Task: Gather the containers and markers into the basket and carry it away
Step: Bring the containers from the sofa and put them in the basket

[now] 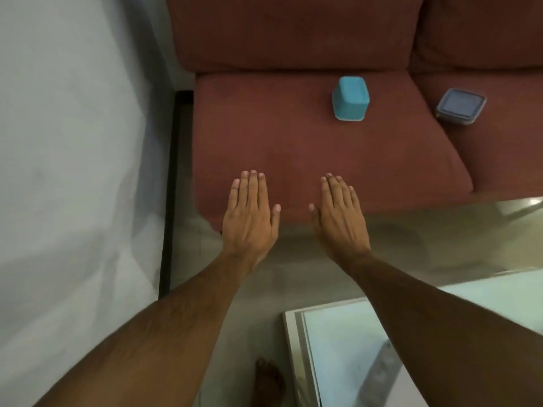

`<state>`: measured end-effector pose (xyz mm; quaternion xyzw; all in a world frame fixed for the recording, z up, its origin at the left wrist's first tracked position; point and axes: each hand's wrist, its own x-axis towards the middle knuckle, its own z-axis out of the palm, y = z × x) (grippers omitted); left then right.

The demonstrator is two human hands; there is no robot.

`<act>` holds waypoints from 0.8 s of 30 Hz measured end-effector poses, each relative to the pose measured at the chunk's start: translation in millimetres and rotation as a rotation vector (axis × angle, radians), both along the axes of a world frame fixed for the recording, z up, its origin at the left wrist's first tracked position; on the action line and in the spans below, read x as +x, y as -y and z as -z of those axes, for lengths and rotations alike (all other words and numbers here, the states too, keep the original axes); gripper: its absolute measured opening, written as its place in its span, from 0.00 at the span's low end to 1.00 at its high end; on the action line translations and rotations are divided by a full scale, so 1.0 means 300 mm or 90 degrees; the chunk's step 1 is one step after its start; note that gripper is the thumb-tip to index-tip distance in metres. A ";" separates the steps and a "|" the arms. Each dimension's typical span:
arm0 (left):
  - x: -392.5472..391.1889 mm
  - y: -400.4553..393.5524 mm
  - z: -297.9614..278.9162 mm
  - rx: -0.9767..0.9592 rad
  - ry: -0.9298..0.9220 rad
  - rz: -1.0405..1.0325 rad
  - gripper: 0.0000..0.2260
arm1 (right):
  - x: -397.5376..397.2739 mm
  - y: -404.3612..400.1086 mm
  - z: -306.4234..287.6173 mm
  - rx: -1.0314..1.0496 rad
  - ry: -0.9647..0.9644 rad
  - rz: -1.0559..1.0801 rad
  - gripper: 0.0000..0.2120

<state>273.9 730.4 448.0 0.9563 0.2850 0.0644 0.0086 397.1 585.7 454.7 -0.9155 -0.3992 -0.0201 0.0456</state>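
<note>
A small blue container (350, 99) stands upside down on the left seat cushion of a dark red sofa (264, 136). A flat clear container with a dark blue lid (460, 105) lies on the cushion to its right. My left hand (249, 215) and my right hand (340, 215) are stretched out flat, palms down, over the front edge of the left cushion, both holding nothing, fingers straight and close together. Both containers lie well beyond my fingertips. No basket or markers are in view.
A pale wall (73, 142) runs along the left with a dark strip (172, 186) at its edge. A glass-topped table (352, 348) sits at the lower right, under my right forearm. My bare foot (269, 383) stands on the light floor.
</note>
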 end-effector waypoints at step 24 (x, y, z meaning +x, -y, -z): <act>1.273 -0.477 0.152 -0.225 0.144 0.075 0.27 | 0.956 -0.553 0.139 0.307 -0.129 0.425 0.34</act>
